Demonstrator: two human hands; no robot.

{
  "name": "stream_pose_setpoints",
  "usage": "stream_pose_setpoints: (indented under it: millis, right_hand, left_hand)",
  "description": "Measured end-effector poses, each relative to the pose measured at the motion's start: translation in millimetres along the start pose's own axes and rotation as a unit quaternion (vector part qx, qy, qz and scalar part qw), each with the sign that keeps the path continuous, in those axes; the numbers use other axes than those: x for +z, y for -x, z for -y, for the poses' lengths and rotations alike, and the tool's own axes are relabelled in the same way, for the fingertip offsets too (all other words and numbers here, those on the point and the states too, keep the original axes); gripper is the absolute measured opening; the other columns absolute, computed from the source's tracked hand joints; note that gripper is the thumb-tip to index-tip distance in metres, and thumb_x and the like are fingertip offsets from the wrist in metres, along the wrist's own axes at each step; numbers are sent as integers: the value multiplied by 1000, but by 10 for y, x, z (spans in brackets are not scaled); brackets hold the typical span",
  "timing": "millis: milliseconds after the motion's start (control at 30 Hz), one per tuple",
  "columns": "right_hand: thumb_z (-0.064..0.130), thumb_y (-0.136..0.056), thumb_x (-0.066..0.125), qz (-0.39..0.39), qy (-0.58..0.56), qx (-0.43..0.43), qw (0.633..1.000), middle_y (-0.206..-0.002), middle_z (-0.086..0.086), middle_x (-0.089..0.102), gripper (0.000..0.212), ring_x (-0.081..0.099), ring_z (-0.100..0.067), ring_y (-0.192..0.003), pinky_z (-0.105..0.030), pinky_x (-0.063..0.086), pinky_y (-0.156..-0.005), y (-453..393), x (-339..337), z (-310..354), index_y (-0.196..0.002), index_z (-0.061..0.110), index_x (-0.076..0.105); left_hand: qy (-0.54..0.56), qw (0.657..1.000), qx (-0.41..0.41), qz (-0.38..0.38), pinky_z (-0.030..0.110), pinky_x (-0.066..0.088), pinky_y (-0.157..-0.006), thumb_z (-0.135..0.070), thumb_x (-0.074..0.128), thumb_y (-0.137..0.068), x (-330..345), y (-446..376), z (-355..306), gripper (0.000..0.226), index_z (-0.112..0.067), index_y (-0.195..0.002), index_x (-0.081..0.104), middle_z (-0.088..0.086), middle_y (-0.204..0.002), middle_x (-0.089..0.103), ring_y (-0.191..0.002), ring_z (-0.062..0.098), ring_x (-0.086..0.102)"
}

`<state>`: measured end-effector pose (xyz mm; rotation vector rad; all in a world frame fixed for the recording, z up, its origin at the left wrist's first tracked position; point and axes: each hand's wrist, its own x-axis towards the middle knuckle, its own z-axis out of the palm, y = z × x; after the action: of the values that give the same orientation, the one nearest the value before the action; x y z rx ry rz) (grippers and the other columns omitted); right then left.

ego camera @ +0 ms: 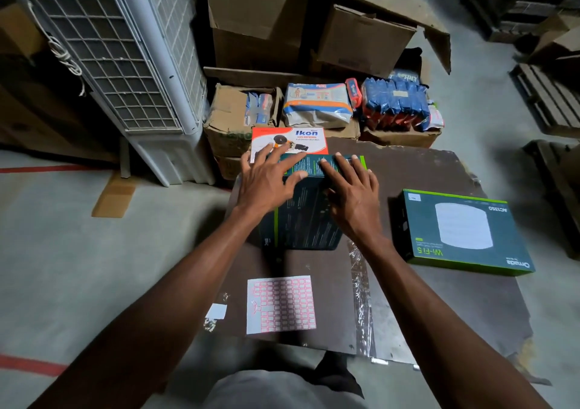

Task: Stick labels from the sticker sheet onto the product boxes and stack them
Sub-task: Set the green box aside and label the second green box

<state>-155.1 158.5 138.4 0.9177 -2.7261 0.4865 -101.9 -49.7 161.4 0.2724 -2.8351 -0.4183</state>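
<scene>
Air cooler [125,63] at left. Brown board [439,299] on the floor carries the boxes: "Wi-Fi 5" box [464,233] at right — dark upright box [301,217] at centre, left hand [266,179] and right hand [351,195] pressed flat, fingers spread. "Ikon" box [292,143] behind; sticker sheet [281,304] nearest.

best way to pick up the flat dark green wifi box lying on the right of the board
Take the flat dark green Wi-Fi box by its two long side edges, coming from above with the right hand, which is nearer. It lies flat, face up, on the brown board with clear space all round, so the fingers can likely wrap both thin sides; the broad top face offers nothing to pinch.
</scene>
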Motion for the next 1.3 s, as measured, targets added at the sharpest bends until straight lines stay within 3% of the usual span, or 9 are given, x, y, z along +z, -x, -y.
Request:
stream_pose_setpoints:
  millis: [200,300,467,567,700,767,967,1200,1300]
  right_hand:
    - [27,-89,70,-112,-37,36,992,-160,-12,34,67,18,-35,-154,-51,20,-121,316,180,161,-152,25,45]
    - [28,-89,64,-143,-90,55,984,-152,-11,40,59,29,-33,-146,-46,24,-118,606,352,290,-146,19,50]
    - [29,-94,53,69,-157,16,985,-119,-1,60,29,51,-20,-105,-43,51,-85,1017,938,447,-118,19,66]
    - [20,-95,58,202,-197,-10,959,-110,-5,69,21,60,-24,-99,-40,53,-84,1272,1257,576,-109,17,73]
    - [29,-87,40,334,-174,-47,925,-93,-14,68,33,61,-37,-88,-44,52,-76,1497,1665,781,-86,16,70]
    - [29,-85,43,383,-161,-57,908,-96,-17,67,33,62,-39,-90,-43,51,-76,1546,1809,884,-90,15,73]
    - [25,-98,56,403,-142,-117,896,-127,-22,60,38,55,-42,-111,-45,48,-89,1562,1963,1098,-134,17,65]
    - [24,-97,57,379,-70,-159,909,-115,-15,66,30,62,-38,-102,-42,53,-74,1623,2032,1159,-123,17,69]
    - [22,-97,53,381,-69,-160,908,-124,-16,60,33,56,-38,-111,-44,49,-80,1602,2003,1161,-128,18,66]
  left_hand:
    - [59,998,8,-27,50,30,-112,-64,48,-95,10,27,50,49,-47,-140,54,-14,-150,51,-140,18,39]
    - [77,996,8,-37,51,31,-110,-65,49,-93,24,27,48,49,-45,-137,58,-14,-147,54,-138,18,42]
    - [88,995,11,-40,47,30,-109,-64,51,-93,39,-18,82,48,-45,-136,60,-15,-146,55,-136,17,43]
    - [93,995,8,-45,44,31,-106,-65,52,-92,44,-55,85,47,-46,-133,61,-16,-144,57,-134,17,46]
    - [87,995,6,-53,42,32,-105,-64,54,-92,59,-86,92,45,-47,-133,62,-16,-142,58,-133,16,47]
    - [89,995,8,-53,38,28,-104,-64,55,-92,59,-84,92,45,-47,-133,61,-16,-142,58,-133,16,47]
    - [94,994,16,-53,38,27,-105,-64,54,-92,67,-46,102,46,-46,-134,61,-16,-144,56,-134,15,45]
    - [95,994,14,-51,40,27,-106,-64,54,-93,67,-56,113,46,-47,-134,60,-16,-145,56,-135,16,44]
    - [95,994,15,-51,39,25,-105,-64,54,-93,69,-70,111,46,-46,-134,61,-16,-144,56,-134,16,44]
